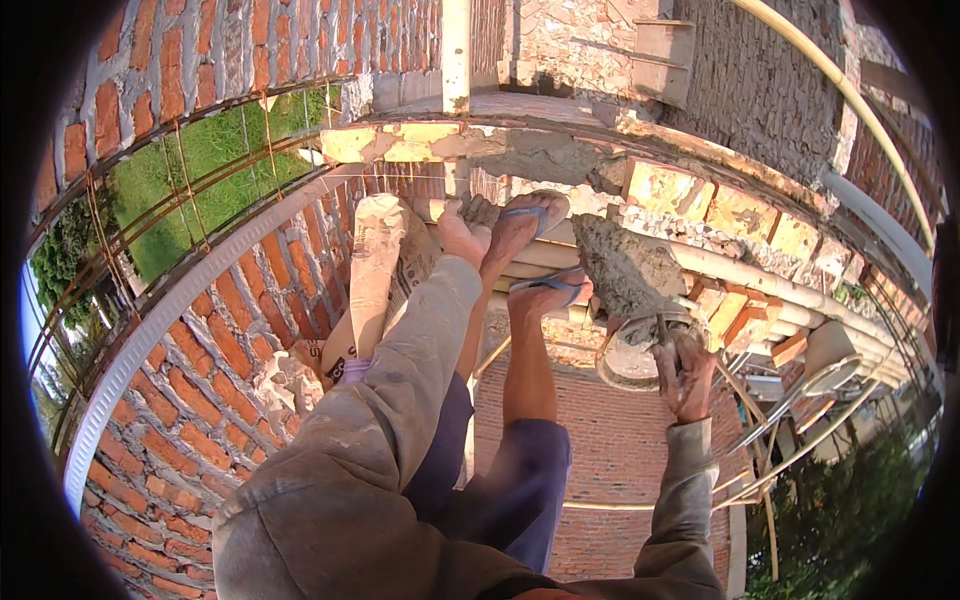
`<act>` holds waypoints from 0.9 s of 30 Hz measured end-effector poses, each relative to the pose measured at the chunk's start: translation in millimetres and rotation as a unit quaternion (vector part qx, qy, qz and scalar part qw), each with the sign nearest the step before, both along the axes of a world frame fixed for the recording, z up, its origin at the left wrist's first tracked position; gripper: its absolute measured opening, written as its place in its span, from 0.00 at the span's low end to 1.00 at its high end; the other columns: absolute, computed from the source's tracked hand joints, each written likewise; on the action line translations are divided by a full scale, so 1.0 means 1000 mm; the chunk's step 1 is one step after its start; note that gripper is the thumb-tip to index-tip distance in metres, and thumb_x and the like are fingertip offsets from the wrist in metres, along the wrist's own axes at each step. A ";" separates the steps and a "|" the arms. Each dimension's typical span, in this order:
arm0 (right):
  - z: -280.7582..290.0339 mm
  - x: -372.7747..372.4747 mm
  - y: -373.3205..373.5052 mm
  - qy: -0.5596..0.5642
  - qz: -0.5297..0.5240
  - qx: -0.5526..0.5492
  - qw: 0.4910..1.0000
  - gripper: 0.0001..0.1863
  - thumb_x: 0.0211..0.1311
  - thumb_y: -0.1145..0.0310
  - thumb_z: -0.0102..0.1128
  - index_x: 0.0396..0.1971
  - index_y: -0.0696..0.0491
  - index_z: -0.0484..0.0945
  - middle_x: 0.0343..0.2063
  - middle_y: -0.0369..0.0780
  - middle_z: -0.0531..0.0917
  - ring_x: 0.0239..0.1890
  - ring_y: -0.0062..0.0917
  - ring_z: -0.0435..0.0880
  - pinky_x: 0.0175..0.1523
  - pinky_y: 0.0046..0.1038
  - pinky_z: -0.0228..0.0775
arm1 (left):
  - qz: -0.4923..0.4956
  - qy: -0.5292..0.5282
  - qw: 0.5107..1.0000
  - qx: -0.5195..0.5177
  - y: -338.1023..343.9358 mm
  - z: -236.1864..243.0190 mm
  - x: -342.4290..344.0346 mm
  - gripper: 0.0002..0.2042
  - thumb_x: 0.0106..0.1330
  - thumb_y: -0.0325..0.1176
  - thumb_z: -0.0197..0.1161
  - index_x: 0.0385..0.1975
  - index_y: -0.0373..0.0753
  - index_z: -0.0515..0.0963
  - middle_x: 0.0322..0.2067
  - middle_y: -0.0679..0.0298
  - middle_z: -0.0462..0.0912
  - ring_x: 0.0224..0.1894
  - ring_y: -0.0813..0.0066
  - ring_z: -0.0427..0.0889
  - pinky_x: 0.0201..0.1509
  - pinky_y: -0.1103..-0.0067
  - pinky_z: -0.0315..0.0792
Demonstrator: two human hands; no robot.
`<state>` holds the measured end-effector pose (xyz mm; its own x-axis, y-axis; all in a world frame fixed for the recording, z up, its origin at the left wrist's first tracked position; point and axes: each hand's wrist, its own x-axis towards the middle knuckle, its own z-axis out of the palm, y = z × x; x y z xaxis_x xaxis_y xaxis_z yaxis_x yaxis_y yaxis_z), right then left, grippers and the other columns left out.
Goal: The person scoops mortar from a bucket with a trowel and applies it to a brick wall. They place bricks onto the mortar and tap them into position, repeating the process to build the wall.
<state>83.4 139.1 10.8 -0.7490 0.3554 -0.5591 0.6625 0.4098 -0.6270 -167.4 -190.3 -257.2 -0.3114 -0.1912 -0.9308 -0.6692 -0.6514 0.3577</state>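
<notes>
My left hand (465,235) is beside my sandalled foot, above a row of bamboo poles (545,255). Its fingers curl round what looks like a grey lump of mortar (482,212). To the right lies a larger heap of wet grey mortar (635,270), close to my other foot. Just below that heap is a round, mortar-smeared container (625,365). Over its right edge is my right hand (687,378), fingers bent and closed. Whatever they grip is hard to separate from the dark, mortar-covered shapes there.
Bricks (725,205) line the ledge ahead, partly mortared. Loose bricks (745,320) and a bucket (828,350) stand on the poles at right. A crumpled paper sack (385,250) leans by my left arm. Thin steel rods (185,185) cross the left, above grass. Brick wall drops below my legs.
</notes>
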 end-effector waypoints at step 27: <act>-0.121 -0.219 -0.085 0.119 0.272 0.176 0.939 0.31 0.51 0.80 0.62 0.60 0.55 0.79 0.45 0.42 0.80 0.48 0.42 0.80 0.50 0.42 0.78 | 0.275 0.075 0.955 0.078 0.020 0.009 -0.082 0.17 0.78 0.41 0.53 0.59 0.44 0.79 0.59 0.67 0.82 0.64 0.62 0.76 0.69 0.60 0.69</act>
<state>-135.9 53.7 -109.8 -0.9618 0.0159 -0.2734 0.1544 0.8561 -0.4932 -249.6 -170.6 -248.3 -0.3359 -0.2259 -0.9144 -0.1596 -0.9431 0.2916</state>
